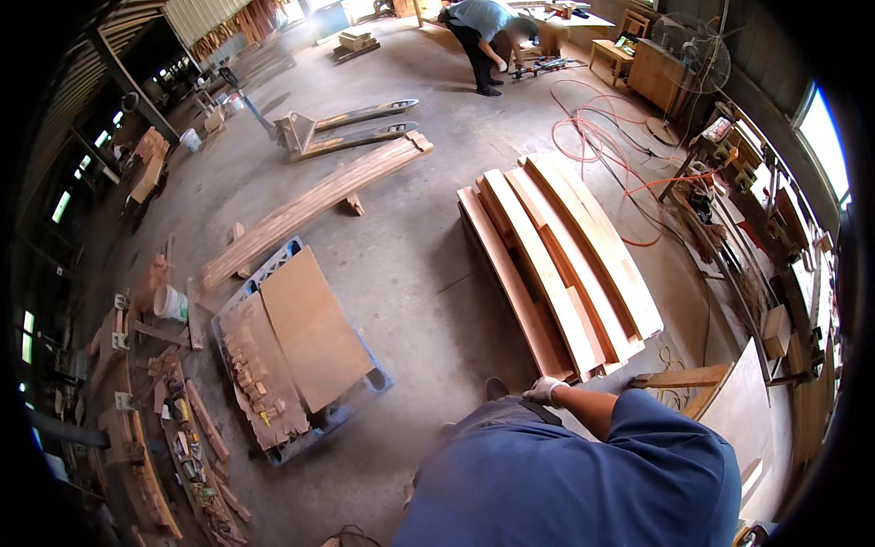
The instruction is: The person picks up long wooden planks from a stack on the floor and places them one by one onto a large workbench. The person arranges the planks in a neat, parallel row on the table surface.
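Observation:
My right hand point(544, 390), in a pale work glove, is at the near end of a stack of long wooden boards point(558, 260). Its fingers point left beside a dark strip at my waist. Whether they grip or touch anything is too small to tell. The boards lie lengthwise in uneven layers, some lighter and some redder. My blue-sleeved torso point(574, 483) fills the lower part of the picture, and my left hand does not show.
Left stands a blue pallet point(381, 378) carrying brown sheets point(310, 328). Beyond it, long planks point(319, 205) rest on blocks near a pallet jack point(301, 137). A red hose point(583, 137) coils on the floor far right. Another person point(483, 36) bends over at the back.

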The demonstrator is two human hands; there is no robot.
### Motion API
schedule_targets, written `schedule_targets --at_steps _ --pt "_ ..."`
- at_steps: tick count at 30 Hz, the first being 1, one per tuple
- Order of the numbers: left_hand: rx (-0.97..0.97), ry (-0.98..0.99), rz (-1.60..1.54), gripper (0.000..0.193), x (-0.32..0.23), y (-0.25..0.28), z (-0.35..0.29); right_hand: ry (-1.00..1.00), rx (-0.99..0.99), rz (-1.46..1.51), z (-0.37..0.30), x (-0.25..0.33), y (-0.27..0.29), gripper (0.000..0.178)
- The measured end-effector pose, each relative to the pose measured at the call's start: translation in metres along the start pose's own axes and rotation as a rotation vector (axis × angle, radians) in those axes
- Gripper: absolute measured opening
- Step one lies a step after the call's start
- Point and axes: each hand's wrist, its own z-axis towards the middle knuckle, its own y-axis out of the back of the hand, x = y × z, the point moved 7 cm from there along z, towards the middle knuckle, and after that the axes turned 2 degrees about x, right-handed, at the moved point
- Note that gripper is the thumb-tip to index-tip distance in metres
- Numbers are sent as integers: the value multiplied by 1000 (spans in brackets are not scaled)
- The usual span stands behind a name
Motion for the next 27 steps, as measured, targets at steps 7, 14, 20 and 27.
schedule_targets --at_steps 7,14,20,27 --pt "-9 64 -17 54 -19 -5 -15 95 57 -119 30 15 28 54" --pt "-13 95 -32 55 -31 -8 -17 102 38 -90 30 40 60 57" --pt "-5 100 -25 56 -38 -11 -16 156 25 -91 34 48 64 57" --pt "9 113 -9 57 -45 -14 -21 68 118 -121 42 36 54 50"
